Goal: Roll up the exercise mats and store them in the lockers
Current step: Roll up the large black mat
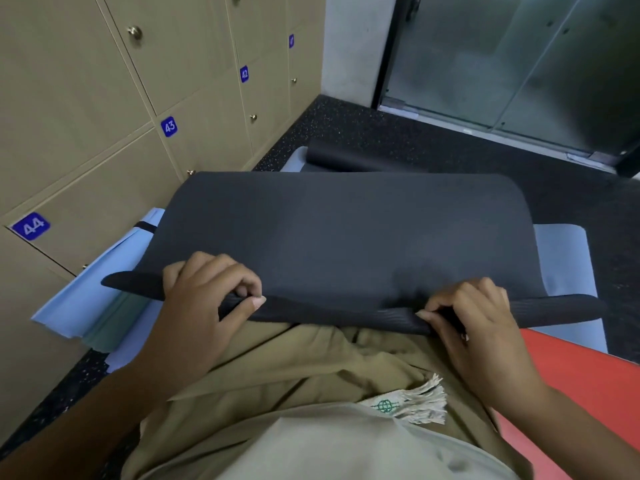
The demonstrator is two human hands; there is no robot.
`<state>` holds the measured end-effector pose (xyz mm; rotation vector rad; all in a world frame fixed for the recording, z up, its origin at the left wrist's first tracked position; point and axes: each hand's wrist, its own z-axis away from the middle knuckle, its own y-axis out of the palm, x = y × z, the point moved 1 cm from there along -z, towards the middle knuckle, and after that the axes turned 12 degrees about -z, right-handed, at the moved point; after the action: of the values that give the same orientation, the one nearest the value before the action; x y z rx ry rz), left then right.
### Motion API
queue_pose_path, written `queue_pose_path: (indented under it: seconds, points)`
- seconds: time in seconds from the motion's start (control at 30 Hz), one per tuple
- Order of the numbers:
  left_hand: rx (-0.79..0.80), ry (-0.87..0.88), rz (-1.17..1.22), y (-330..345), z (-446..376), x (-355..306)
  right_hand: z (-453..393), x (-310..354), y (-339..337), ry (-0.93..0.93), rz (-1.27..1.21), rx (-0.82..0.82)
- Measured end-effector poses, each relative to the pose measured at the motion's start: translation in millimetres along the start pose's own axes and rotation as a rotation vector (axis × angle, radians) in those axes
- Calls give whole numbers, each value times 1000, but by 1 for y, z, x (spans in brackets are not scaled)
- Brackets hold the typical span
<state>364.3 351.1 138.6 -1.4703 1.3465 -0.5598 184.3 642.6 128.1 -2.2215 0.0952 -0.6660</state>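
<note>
A dark grey exercise mat [346, 233] arches up in front of me, its near edge curled over just above my lap. My left hand [204, 296] grips that curled edge at its left part, fingers and thumb wrapped round it. My right hand [474, 320] pinches the same edge further right. Under it lie light blue mats [564, 258], spread flat on the floor. A red mat [581, 382] lies at my right. The far end of the dark mat [346, 155] lies rolled at the back. Beige lockers [114, 109] numbered 41 to 44 line the left wall, all doors closed.
Black speckled rubber floor [433, 140] runs beyond the mats to a glass door [519, 64] at the back right. A grey wall column [356, 46] stands between the lockers and the glass. A green mat layer [114, 327] shows among the blue ones at the left.
</note>
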Motion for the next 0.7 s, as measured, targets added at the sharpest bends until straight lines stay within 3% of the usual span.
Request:
queue_pose_path:
  seconds: [0.2,0.5,0.6,0.7]
  points:
    - [-51,306,-212,7,-4,17,3,-13,0,-103,22,116]
    - [-88,522,-394,12,-20,19,-13,-17,7,-174,89,142]
    - [-84,560,-391,12,-23,18,-15,-16,5,-225,124,111]
    - [-69,492,-360,7,-27,15,-20,-15,-1,-175,90,144]
